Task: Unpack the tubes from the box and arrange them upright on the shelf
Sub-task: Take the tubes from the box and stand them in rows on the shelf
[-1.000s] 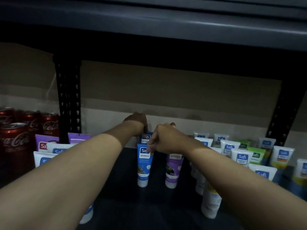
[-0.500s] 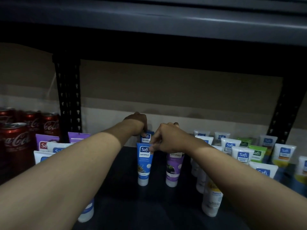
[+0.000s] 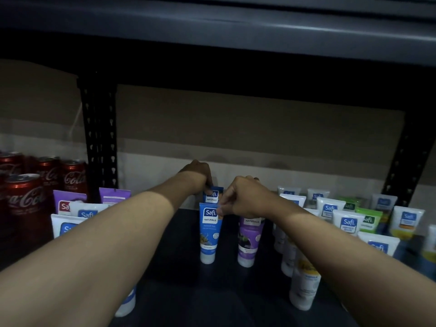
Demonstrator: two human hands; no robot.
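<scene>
Left hand (image 3: 197, 178) pinches rear blue tube (image 3: 215, 197) top; right hand (image 3: 240, 197) pinches front blue tube (image 3: 208, 232), upright on dark shelf (image 3: 179, 253). Cans (image 3: 23, 197) left, beige wall (image 3: 236, 119) behind, black posts (image 3: 100, 138).

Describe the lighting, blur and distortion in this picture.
Head view: dim and underexposed, nearly black under the upper shelf; wide-angle lens bends that shelf and enlarges the forearms; front blue tube label readable, cola cans at the left edge softer, faint sheen on their tops.
</scene>
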